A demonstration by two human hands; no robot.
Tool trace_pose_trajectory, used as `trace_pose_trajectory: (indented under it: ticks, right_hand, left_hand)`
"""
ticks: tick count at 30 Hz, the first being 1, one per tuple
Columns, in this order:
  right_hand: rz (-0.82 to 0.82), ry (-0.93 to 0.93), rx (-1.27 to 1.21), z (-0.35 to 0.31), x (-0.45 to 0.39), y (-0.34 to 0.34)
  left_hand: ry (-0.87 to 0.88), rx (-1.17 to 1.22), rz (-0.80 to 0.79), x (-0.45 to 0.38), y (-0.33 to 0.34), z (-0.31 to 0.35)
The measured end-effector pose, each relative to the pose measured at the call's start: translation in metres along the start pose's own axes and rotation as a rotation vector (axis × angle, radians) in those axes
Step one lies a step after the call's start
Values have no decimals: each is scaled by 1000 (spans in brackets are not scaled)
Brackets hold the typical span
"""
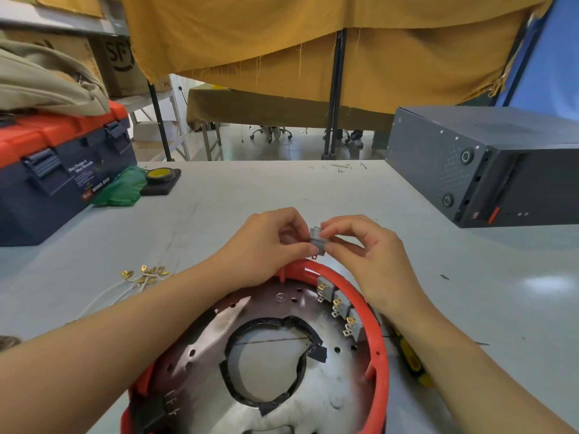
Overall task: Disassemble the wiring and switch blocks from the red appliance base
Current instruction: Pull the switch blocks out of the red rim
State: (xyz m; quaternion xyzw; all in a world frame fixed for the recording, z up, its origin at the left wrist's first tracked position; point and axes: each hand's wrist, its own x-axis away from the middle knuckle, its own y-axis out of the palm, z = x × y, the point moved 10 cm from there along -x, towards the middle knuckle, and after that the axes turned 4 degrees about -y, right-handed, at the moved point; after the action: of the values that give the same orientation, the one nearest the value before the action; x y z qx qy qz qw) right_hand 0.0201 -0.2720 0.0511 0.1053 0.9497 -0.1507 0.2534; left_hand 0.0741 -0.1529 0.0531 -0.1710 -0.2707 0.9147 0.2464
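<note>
Both hands meet above the far rim of the red base [377,339]: the left hand [269,242] and right hand [360,245] each pinch the grey switch block [318,241] between fingertips. Below that grip, three more switch blocks [341,305] sit inside the rim; loose wires [141,277] lie left on the tabletop [250,189].

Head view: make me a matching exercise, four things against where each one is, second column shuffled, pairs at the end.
Things:
1. grey switch block
2. loose white wires
3. toolbox
4. dark metal case

Places:
A. far right of the table
B. pinched between left hand and right hand, above the red appliance base
C. far left of the table
D. on the table, left of the base

Pairs: 1-B, 2-D, 3-C, 4-A
</note>
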Motion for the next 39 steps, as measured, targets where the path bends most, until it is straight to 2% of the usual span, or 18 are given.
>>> trace_pose_trajectory:
  ticks: [6, 9, 14, 23, 34, 36, 39]
  right_hand:
    - [-46, 45, 58, 5, 2, 4]
    - [-169, 111, 71, 10, 5, 15]
    - [-302, 219, 92, 20, 11, 27]
    - [-324, 256, 98, 22, 12, 28]
    - [-264, 268, 115, 22, 12, 23]
    - [-246, 271, 116, 22, 11, 22]
    - [-222, 273, 131, 22, 9, 20]
  left_hand:
    - [16, 27, 23, -3, -17, -6]
    - [23, -135, 69, -4, -43, -17]
    - [-127, -422, 53, 1, -88, -69]
    - [-235, -732, -61, 3, -98, -128]
    - [-318, -774, -33, 6, -101, -140]
    - [-295, -782, -31, 7, -100, -131]
    - [-168, -713, 16, 7, -92, -96]
